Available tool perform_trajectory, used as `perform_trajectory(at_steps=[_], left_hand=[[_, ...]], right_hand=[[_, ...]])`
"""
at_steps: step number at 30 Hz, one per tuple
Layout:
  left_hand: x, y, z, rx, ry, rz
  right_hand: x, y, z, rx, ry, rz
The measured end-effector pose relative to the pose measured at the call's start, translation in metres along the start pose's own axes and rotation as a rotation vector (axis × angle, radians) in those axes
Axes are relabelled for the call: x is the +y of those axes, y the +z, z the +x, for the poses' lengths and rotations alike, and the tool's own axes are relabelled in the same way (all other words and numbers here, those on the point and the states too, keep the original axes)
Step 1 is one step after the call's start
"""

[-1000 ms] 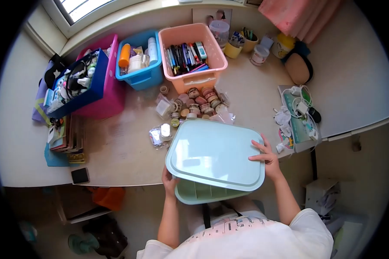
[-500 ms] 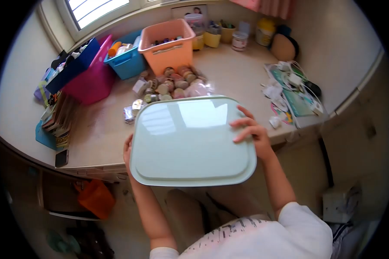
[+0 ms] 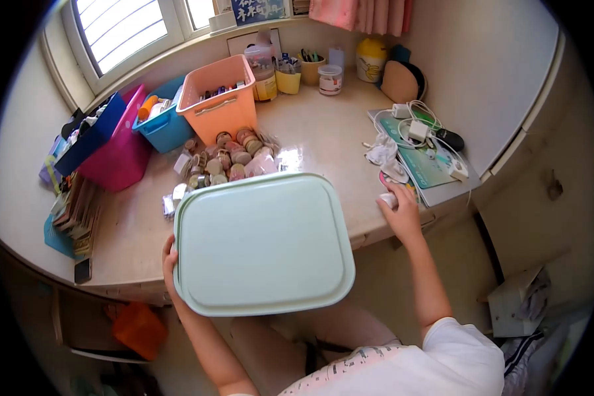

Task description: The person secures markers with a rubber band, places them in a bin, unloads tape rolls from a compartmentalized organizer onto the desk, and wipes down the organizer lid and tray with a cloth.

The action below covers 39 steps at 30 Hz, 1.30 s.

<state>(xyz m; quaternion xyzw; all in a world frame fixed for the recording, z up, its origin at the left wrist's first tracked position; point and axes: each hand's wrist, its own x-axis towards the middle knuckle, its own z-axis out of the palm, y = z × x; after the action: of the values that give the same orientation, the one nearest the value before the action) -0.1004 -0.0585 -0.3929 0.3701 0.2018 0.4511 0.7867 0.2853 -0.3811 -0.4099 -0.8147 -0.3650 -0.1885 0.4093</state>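
A pale green lid with rounded corners is held over the desk's front edge. My left hand grips its left side, with the fingers partly hidden beneath. Away from the lid, my right hand is at the desk's right front, its fingers closed on a small crumpled white tissue. Just behind that hand lie more crumpled white tissue and a green book with white cables and adapters on it. Beyond the lid's far edge is a pile of small round containers.
An orange bin, a blue basket and a pink bin line the back left. Pen cups, a small tub and a yellow container stand behind. A phone rests at the left front corner.
My right hand has let go of the lid and moved right to the small tissue. The lid has shifted left and down in view, still in my left hand. The view has turned slightly.
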Motion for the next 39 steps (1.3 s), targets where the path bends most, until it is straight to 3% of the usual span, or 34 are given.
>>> perform_trajectory(at_steps=[2,6,8,10,12,13,16,21,23,24,28,31,32,34,35,36,38,39], left_hand=[[-0.002,-0.001,-0.001,0.036,-0.014,0.013],[-0.003,-0.006,0.000,0.096,0.008,-0.012],[-0.003,-0.002,0.001,0.103,0.003,-0.022],[-0.001,0.001,-0.001,0.135,-0.006,-0.035],[0.001,0.003,-0.001,0.127,-0.009,-0.016],[0.002,0.003,-0.003,0.132,-0.014,-0.006],[0.004,0.011,-0.006,0.159,-0.026,0.008],[0.004,0.001,-0.001,0.074,-0.028,0.025],[0.006,-0.001,-0.001,0.055,-0.029,0.040],[0.005,-0.003,0.001,0.063,-0.019,0.036],[0.018,-0.006,0.002,0.024,0.016,0.162],[0.033,-0.008,0.001,-0.021,-0.020,0.388],[0.038,-0.008,-0.002,-0.016,-0.024,0.388],[0.056,0.011,-0.017,-0.051,-0.022,0.685],[0.054,0.015,-0.022,-0.053,0.148,0.742],[0.056,0.028,-0.034,-0.055,0.145,0.738],[0.066,0.060,-0.065,-0.165,0.656,1.262],[0.066,0.067,-0.076,-0.359,0.635,1.292]], right_hand=[[0.011,0.010,-0.003,-0.044,-0.020,-0.109],[-0.008,0.014,0.007,-0.051,0.167,0.023],[-0.012,0.021,0.008,0.053,0.340,0.592],[-0.019,0.019,0.017,0.025,0.343,0.686],[-0.020,0.016,0.024,0.074,0.235,0.157],[-0.015,0.016,0.026,0.191,0.078,0.052],[-0.012,0.006,0.040,0.178,0.088,-0.039],[0.038,0.045,0.082,0.147,0.052,-0.152],[0.064,0.059,0.097,-0.061,0.165,-0.306],[0.062,0.055,0.105,-0.064,0.154,-0.301],[0.005,0.021,0.114,0.134,-0.015,-0.182],[-0.043,-0.003,0.105,0.087,0.226,0.460],[-0.053,-0.011,0.097,0.081,0.229,0.459],[-0.090,-0.038,0.077,-0.032,0.383,0.887],[-0.100,-0.043,0.064,-0.056,0.209,0.823],[-0.113,-0.048,0.052,-0.078,0.033,0.755],[-0.178,-0.058,0.021,-0.331,-0.115,0.578],[-0.202,-0.049,0.006,-0.444,-0.125,0.584]])
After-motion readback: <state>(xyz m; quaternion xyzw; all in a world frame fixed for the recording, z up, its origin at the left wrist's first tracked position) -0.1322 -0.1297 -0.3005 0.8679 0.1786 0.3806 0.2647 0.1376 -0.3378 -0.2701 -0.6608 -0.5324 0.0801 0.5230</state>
